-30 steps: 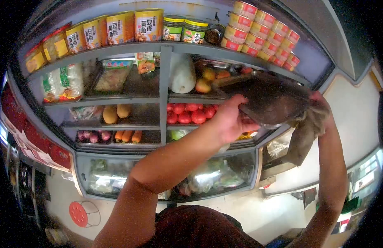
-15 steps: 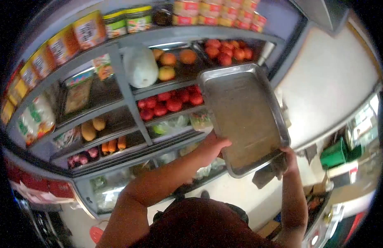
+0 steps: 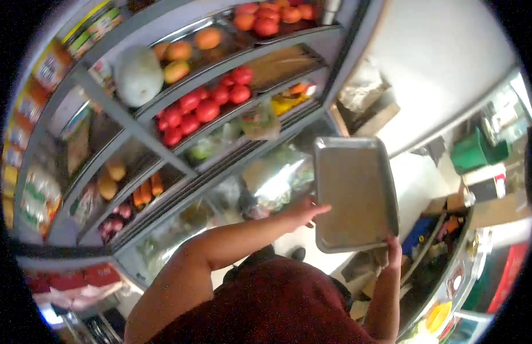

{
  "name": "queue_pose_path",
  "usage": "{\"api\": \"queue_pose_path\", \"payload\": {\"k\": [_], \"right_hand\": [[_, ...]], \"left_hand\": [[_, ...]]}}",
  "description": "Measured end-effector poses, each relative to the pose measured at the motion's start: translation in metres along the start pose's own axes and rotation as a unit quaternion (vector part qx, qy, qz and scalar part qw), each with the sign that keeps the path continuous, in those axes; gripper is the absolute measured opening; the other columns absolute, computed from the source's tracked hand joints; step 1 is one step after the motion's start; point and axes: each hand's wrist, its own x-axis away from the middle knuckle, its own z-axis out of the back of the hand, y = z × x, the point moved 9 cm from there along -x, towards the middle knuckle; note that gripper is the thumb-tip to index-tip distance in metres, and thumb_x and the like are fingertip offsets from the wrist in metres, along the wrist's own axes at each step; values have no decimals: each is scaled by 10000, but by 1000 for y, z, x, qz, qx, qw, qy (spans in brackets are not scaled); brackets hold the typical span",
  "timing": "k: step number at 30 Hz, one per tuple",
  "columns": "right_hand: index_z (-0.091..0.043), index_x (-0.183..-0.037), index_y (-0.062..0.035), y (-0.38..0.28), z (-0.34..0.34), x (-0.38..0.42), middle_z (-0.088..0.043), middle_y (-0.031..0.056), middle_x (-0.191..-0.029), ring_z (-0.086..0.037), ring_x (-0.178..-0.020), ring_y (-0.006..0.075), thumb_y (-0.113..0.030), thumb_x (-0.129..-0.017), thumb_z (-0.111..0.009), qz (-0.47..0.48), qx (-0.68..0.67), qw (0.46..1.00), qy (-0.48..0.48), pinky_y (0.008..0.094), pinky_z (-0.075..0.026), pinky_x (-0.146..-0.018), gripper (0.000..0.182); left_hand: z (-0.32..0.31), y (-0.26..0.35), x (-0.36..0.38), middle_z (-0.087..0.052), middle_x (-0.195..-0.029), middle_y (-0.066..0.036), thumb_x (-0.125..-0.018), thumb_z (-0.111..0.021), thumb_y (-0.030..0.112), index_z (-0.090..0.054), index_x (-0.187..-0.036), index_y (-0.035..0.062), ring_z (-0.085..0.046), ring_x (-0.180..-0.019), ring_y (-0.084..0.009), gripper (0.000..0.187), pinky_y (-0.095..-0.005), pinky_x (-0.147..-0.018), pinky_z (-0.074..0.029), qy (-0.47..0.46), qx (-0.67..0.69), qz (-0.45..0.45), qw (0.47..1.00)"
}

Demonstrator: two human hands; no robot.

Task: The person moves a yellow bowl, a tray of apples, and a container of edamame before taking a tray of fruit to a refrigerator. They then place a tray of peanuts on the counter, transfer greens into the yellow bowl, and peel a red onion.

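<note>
Left hand [image 3: 305, 213] and right hand [image 3: 393, 252] grip the edges of a metal tray [image 3: 355, 195], fingers partly curled, with what may be cloth [image 3: 382, 255] under the right.

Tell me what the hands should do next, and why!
Maybe wipe the metal tray with the cloth: the right hand seems to hold it by the tray's corner, the left hand steadies the side, and no food lies inside.
</note>
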Motion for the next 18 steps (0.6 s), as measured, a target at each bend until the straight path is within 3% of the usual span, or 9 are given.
{"api": "queue_pose_path", "payload": {"k": [2, 4, 6, 9, 14, 15, 16, 17, 18], "right_hand": [[-529, -1244, -22, 14, 18, -1, -588, 130, -1172, -569, -1056, 300, -299, -829, -602, -21, -24, 999, -22, 431, -462, -916, 505], [-541, -1268, -23, 28, 64, -5, -584, 89, -1183, -557, -1057, 234, -386, -975, -449, -15, 86, 996, -2, 385, -447, -909, 476], [-545, -1269, -27, 37, 74, -15, -587, 93, -1189, -557, -1054, 243, -398, -969, -461, -6, 83, 996, -42, 390, -450, -904, 485], [-548, -1274, -27, 38, 63, -23, -583, 96, -1215, -560, -1049, 252, -429, -950, -492, -24, 47, 995, -86, 396, -456, -893, 519], [-512, -1303, -8, 27, 4, 3, -593, 113, -1201, -574, -1031, 254, -502, -923, -519, -61, 60, 989, -122, 406, -473, -876, 623], [-508, -1297, 2, 21, -22, 21, -612, 137, -1155, -593, -995, 256, -521, -923, -510, -61, 47, 989, -123, 400, -489, -850, 643], [-508, -1297, 2, 22, -24, 17, -612, 137, -1155, -593, -995, 256, -521, -923, -510, -66, 50, 988, -133, 400, -489, -850, 643], [-502, -1270, -1, 24, -33, 16, -618, 166, -1107, -598, -991, 288, -530, -932, -479, -83, 82, 971, -209, 418, -488, -858, 628], [-495, -1242, -5, 28, -43, 20, -624, 196, -1059, -603, -987, 321, -540, -941, -448, -98, 113, 947, -283, 436, -486, -866, 615]], "left_hand": [[-13, 9, 25, -612, -1068, -135, -772, -667, 580, -578, -1187, 41, -607, -901, -226, 686, -333, -644, -534, 17, -16, -8, 1000], [-22, -15, 18, -608, -992, -108, -786, -656, 557, -587, -1140, 51, -594, -828, -201, 621, -323, -612, -514, 27, 2, -14, 1000], [-32, -33, 18, -604, -916, -82, -800, -645, 533, -596, -1093, 60, -581, -756, -177, 558, -314, -581, -494, 40, 21, -20, 999], [-43, -53, 35, -622, -692, -65, -808, -600, 346, -645, -816, 39, -579, -577, -158, 310, -306, -487, -423, 94, 59, -14, 994], [-48, -97, 84, -611, -683, -115, -835, -536, 339, -638, -793, 12, -566, -558, -181, 345, -332, -484, -417, 190, 73, 6, 979], [-36, -106, 98, -602, -672, -112, -832, -543, 327, -640, -796, 22, -552, -543, -186, 322, -337, -482, -417, 262, 17, -35, 964], [-17, -119, 106, -593, -665, -108, -827, -551, 318, -643, -805, 33, -543, -539, -190, 301, -344, -482, -419, 324, -81, -147, 931], [-2, -135, 120, -584, -658, -104, -823, -559, 310, -646, -813, 44, -534, -534, -195, 280, -350, -482, -421, 398, -188, -239, 865], [16, -158, 143, -588, -679, -102, -820, -569, 297, -651, -832, 56, -546, -571, -204, 255, -360, -508, -432, 436, -145, -220, 860]]}}
